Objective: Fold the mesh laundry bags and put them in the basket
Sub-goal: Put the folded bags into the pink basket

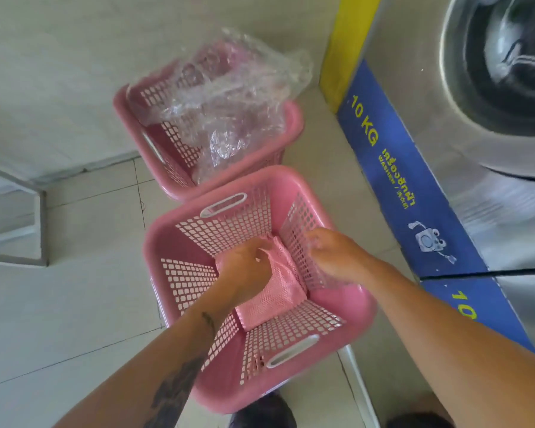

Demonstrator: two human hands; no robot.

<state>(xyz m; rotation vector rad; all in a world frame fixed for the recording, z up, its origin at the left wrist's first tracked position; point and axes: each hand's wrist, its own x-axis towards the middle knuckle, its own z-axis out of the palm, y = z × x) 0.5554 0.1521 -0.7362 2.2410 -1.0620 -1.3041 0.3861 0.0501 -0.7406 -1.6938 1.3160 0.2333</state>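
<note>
The mesh laundry bag [274, 291], pink and folded into a flat packet, lies on the bottom of the near pink basket [343, 299], towards the wall nearest the washing machine. In the head view, the only one, both bare arms reach down into this basket from the lower edge of the frame.

The left hand [244, 267] rests on top of the folded bag, covering its left part; the fingers are bent down and held together against the mesh, and something small and white shows at the fingertips, too small to tell what it is. Whether the hand pinches the bag or only presses on it cannot be told. The left forearm carries dark tattoos.

The right hand [334, 253] is just beside the bag, at the inside of the basket's right wall. Its fingers are curled and slightly apart; the hand is blurred, so it is unclear whether they touch the bag or the wall.

A second pink basket [130, 103] stands just behind the near one, their rims almost touching. Crumpled clear plastic wrap [229, 94] fills it and rises above its rim.

Both baskets stand on a pale tiled floor [90, 217]. To the right is a washing machine [476, 149] with a round door, and a blue panel [393, 180] along its base reads "10 KG" in yellow.
</note>
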